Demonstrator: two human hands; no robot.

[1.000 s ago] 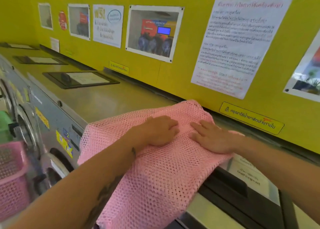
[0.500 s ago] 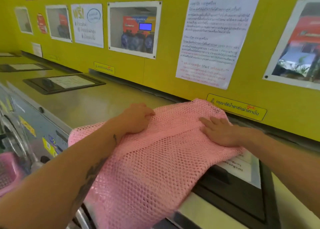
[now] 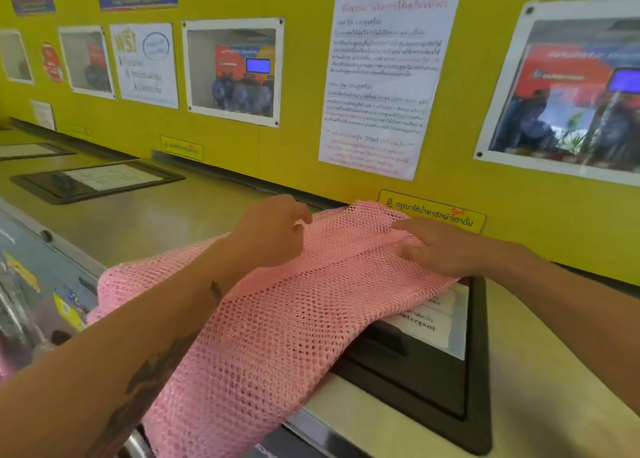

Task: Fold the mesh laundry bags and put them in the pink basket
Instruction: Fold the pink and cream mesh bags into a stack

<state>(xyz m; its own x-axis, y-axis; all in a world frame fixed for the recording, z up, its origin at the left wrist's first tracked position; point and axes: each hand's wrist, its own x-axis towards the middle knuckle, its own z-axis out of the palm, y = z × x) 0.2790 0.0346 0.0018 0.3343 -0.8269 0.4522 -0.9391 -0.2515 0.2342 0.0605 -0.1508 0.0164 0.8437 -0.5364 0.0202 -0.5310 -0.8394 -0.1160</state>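
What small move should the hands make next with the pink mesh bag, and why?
Probably the left hand should carry the far edge it grips toward the person, making a fold. The pink mesh bag lies spread on the washer top, part hanging over the front, while the right hand presses it flat.

Open stretch of counter to the left of the pink mesh bag, bare as far as a flat black-framed panel lying flush near the wall. Straight behind, blocked by the yellow wall, papered with flat posters, just beyond the bag's far edge. To the right, another black-framed panel, its near corner under the bag; pale counter past it. Both hands, left and right, resting on the bag, a strip of mesh between them. Bag's near edge hanging over the counter front.
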